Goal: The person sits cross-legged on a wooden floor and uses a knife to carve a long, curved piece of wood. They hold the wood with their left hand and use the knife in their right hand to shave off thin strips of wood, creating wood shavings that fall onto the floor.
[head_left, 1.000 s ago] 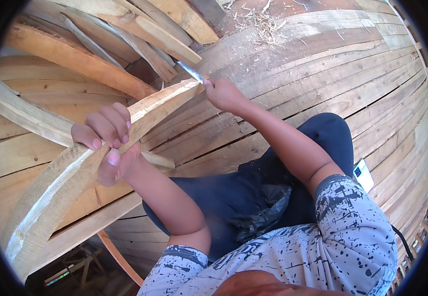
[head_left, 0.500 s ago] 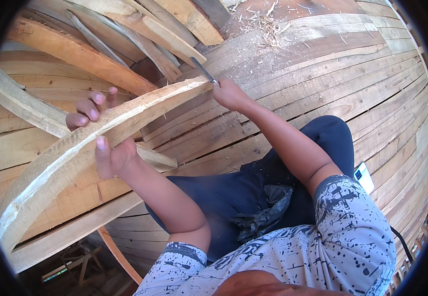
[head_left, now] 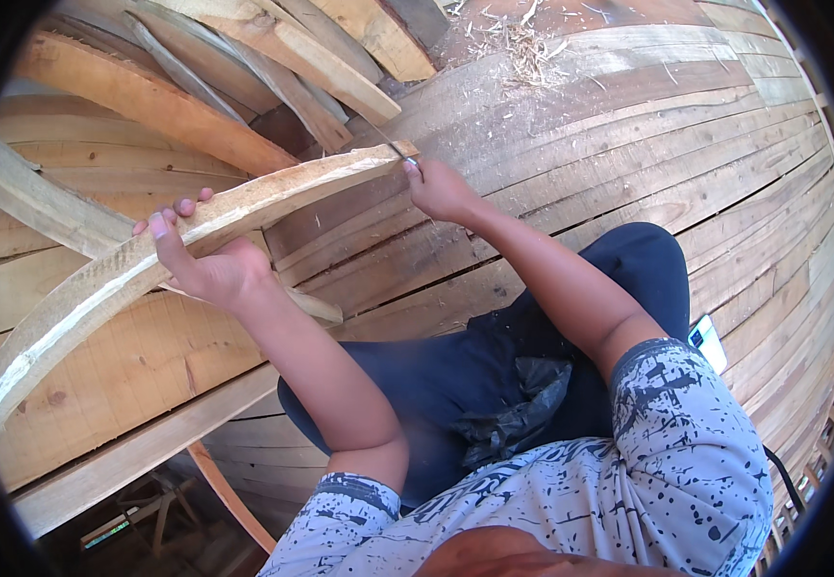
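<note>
A long curved wooden plank (head_left: 273, 197) arches from the lower left up to the middle, with a pale, freshly cut strip along its edge. My left hand (head_left: 213, 269) is closed around its middle, thumb on the near side and fingertips over the far side. At the plank's upper right end, my right hand (head_left: 441, 190) grips a tool with a narrow dark metal blade (head_left: 397, 150). The blade lies against or just over that end; exact contact is unclear. My fingers hide the tool's handle.
Rough boards (head_left: 301, 62) and an orange-brown beam (head_left: 157, 101) lie at the upper left. Another curved timber (head_left: 47, 207) passes beneath the plank. Wood shavings (head_left: 532, 58) litter the planked floor (head_left: 571, 173). A white phone (head_left: 708, 343) rests beside my right knee.
My left hand, its fingers spread before, has closed round the plank. The plank's lower left end has shifted slightly up. My right hand and the blade have moved a little left.
</note>
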{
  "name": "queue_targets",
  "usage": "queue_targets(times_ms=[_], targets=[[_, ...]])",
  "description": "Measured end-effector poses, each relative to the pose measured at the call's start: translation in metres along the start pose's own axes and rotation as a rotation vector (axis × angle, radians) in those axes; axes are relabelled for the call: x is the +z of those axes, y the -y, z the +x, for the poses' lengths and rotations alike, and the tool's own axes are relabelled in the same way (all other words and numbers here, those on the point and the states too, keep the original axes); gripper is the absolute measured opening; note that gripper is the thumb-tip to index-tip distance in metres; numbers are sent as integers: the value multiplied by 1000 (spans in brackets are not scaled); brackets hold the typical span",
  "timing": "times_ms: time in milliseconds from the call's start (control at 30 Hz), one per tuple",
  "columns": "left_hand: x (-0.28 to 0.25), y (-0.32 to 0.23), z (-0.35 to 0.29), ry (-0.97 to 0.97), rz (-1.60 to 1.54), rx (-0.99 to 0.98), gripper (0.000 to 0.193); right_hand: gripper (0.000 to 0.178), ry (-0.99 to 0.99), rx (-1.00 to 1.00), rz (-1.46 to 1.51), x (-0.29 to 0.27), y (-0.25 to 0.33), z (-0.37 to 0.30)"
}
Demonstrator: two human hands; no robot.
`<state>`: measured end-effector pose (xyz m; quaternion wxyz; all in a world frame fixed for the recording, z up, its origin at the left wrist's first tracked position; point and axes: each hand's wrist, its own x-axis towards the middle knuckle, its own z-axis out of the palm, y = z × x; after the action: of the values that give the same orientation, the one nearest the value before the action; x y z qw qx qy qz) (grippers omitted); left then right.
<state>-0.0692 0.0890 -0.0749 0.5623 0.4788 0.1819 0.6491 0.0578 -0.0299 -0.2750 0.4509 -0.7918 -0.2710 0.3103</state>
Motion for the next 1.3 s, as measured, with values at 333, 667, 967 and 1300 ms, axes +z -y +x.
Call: queue_targets(times_ms=[333,667,967,1300], targets=[[6,0,-8,179,-96,-48,40,47,-38,-56,-50,-7,7,-2],[-14,3,-3,298,-210,-68,30,51,16,-42,-157,-24,32,-16],[-19,2,-1,358,-244,-77,29,48,-42,-155,-104,-31,50,-33],[-8,3,-5,407,-200,-67,27,41,-85,-214,-71,-29,42,-25]])
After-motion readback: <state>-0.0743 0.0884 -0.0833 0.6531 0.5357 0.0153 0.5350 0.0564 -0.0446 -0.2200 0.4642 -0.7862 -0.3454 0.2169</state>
